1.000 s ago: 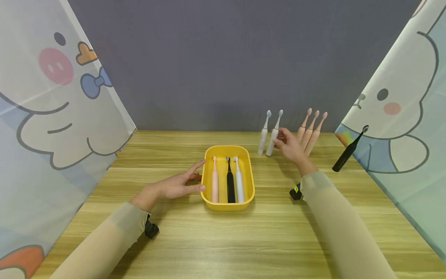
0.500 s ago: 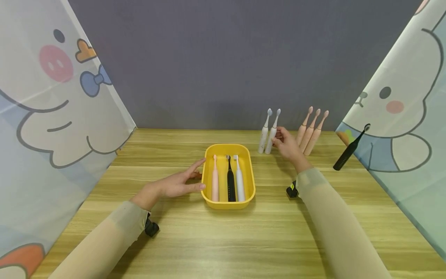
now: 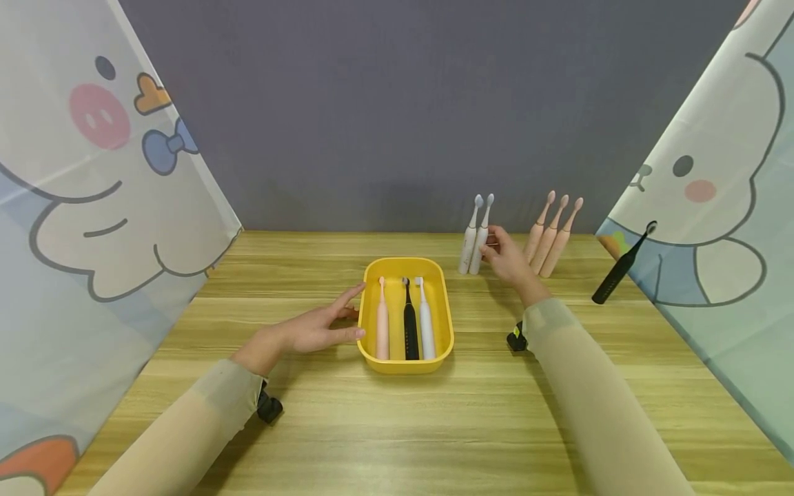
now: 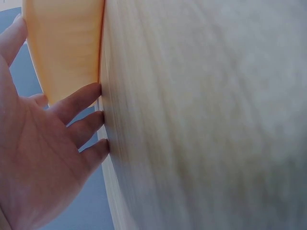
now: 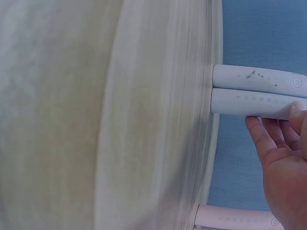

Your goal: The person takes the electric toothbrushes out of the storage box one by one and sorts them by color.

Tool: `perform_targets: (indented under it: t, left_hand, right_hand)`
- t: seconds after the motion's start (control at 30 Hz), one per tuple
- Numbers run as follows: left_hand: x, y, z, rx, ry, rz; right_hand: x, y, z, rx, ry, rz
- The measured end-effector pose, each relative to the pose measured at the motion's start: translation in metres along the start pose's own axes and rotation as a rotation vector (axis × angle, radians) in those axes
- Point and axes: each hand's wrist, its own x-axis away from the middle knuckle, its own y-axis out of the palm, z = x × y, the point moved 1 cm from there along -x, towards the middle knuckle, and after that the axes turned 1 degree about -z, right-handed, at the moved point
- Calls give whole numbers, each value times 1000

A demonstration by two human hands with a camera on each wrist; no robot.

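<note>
My right hand [image 3: 512, 263] holds a white electric toothbrush [image 3: 478, 252] that stands upright on the table. In the right wrist view the thumb lies on the front of its handle and the fingers sit behind. Right beside it on the left stands a second white toothbrush [image 5: 259, 78] with dark marks on its handle. My left hand [image 3: 313, 331], fingers spread, touches the left side of a yellow bin [image 3: 406, 368]. Inside the bin lie a pink toothbrush [image 3: 382, 324], a black toothbrush [image 3: 410, 327] and a white toothbrush [image 3: 426, 327].
To the right of my right hand stand three pink toothbrushes [image 3: 547, 249] in a row. Further right a black toothbrush [image 3: 614, 279] stands alone. A grey panel [image 3: 397, 117] rises behind the wooden table [image 3: 397, 434], with printed cloth [image 3: 713, 172] at the sides.
My right hand has moved the white toothbrush left, and it now stands close against the other white one. My left hand and the bin have stayed put.
</note>
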Motion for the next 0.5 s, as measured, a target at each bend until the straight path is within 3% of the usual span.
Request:
perform_targets:
  t: [0.5]
  left_hand:
    - [0, 0, 1, -4, 1, 1]
  right_hand:
    - [-1, -1, 2, 24, 3, -18]
